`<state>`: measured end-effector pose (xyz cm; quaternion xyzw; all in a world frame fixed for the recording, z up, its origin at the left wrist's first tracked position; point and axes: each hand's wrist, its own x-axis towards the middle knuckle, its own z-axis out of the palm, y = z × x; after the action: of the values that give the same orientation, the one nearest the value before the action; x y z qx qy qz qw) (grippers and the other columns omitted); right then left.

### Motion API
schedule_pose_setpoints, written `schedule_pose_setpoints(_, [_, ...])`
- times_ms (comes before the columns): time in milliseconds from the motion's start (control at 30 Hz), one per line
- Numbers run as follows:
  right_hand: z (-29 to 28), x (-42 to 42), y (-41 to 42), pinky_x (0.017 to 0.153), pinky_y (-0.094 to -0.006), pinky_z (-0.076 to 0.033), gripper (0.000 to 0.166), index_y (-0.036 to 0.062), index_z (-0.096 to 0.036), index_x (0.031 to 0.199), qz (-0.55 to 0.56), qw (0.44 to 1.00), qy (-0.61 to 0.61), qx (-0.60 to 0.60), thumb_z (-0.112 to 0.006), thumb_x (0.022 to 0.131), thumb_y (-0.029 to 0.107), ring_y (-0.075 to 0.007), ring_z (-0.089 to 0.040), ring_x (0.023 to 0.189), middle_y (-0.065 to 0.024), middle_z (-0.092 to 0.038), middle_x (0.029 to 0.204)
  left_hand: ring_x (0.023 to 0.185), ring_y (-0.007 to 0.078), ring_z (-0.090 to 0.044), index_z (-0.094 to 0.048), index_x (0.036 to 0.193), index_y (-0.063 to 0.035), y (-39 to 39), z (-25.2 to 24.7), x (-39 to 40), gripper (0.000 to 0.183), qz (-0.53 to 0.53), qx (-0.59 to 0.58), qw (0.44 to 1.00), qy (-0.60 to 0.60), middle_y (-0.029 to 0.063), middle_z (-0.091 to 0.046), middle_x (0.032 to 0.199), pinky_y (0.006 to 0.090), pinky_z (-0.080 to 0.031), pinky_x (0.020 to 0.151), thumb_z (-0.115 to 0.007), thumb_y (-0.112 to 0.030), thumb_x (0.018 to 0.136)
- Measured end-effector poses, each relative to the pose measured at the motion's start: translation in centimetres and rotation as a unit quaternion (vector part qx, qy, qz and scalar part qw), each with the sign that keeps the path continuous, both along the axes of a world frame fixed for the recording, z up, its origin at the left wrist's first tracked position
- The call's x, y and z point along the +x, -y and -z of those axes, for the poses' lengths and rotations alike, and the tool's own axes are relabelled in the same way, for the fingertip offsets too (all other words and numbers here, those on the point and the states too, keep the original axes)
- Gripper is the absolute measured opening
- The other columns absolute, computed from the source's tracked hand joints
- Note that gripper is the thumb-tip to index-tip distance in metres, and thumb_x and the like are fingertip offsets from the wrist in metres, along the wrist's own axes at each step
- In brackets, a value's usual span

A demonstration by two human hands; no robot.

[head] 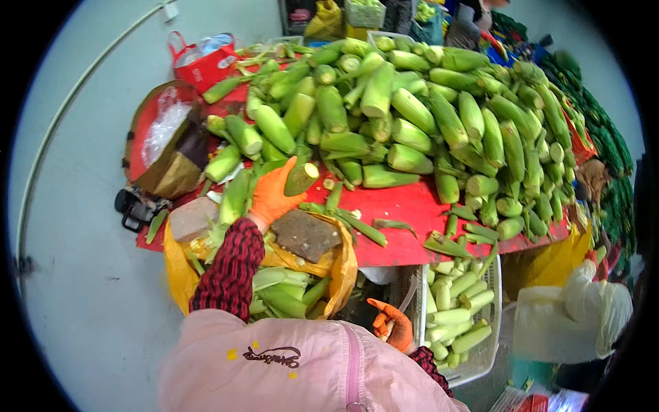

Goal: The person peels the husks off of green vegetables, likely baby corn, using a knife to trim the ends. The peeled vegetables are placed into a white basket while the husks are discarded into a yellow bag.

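Note:
My left hand [273,193], in an orange glove, grips an unpeeled ear of corn [301,178] near the table's front edge. The ear's pale cut end faces right. Low in front of my body, my gloved right hand [395,325] is curled around a pale, handle-like object [388,329], mostly hidden by the fingers. Beyond my hands lies a large heap of corn in green husks [381,113]. Below my left forearm, a yellow sack [342,273] hangs open with stripped husks [285,293] inside. A dark flat stone-like block [307,234] rests at its rim.
Peeled pale ears fill a white plastic basket [495,319] at right. Loose husk pieces lie on the red tabletop [394,211]. At left stand a brown bag [170,170], a red bag [206,69] and a black mug [131,208]. Another person's sleeve [579,283] shows at far right.

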<state>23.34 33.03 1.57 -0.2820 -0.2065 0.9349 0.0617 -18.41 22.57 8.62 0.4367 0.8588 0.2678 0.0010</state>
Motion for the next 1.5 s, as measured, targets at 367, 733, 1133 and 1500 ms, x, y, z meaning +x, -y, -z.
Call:
schedule_pose_setpoints(367, [-6.3, -16.2, 6.4, 0.058, -0.0348, -0.049, 0.064, 0.0190, -0.034, 0.151, -0.264, 0.645, -0.140, 0.703, -0.054, 0.090, 0.021, -0.0210, -0.059, 0.059, -0.0106, -0.066, 0.078, 0.102, 0.0263, -0.064, -0.052, 0.130, -0.0088, 16.1, -0.3, 12.4, 0.075, -0.127, 0.578, 0.495, 0.636, 0.0140, -0.063, 0.123, 0.0393, -0.054, 0.088, -0.055, -0.069, 0.086])
schedule_pose_setpoints(733, [-11.8, -22.3, 14.2, 0.054, -0.0458, -0.049, 0.088, 0.0070, -0.014, 0.153, -0.344, 0.178, -0.301, 0.872, -0.060, 0.079, 0.020, -0.0354, -0.061, 0.061, -0.0153, -0.063, 0.081, 0.105, 0.0256, -0.065, -0.064, 0.116, -0.0085, 21.5, 1.9, 18.2, 0.048, -0.104, 0.611, 0.323, 0.716, 0.0120, -0.067, 0.115, 0.0412, -0.050, 0.097, -0.061, -0.049, 0.090])
schedule_pose_setpoints(1133, [-4.8, -19.0, 16.9, 0.076, -0.0371, -0.052, 0.075, 0.0249, -0.020, 0.155, -0.441, 0.698, -0.126, 0.550, -0.056, 0.089, 0.018, -0.0266, -0.067, 0.079, -0.0162, -0.069, 0.100, 0.088, 0.0275, -0.068, -0.066, 0.110, -0.0099, 22.9, 5.8, 17.7, 0.044, -0.081, 0.622, 0.265, 0.732, 0.0097, -0.070, 0.101, 0.0422, -0.057, 0.082, -0.064, -0.048, 0.088])
schedule_pose_setpoints(1500, [-10.1, -21.1, 15.9, 0.064, -0.0377, -0.049, 0.072, 0.0223, -0.043, 0.146, -0.344, 0.373, -0.280, 0.815, -0.069, 0.083, 0.044, -0.0306, -0.063, 0.074, -0.0115, -0.062, 0.078, 0.100, 0.0279, -0.065, -0.064, 0.111, -0.0116, 22.4, 6.3, 18.0, 0.043, -0.098, 0.590, 0.239, 0.765, 0.0091, -0.068, 0.110, 0.0452, -0.052, 0.091, -0.061, -0.049, 0.091])
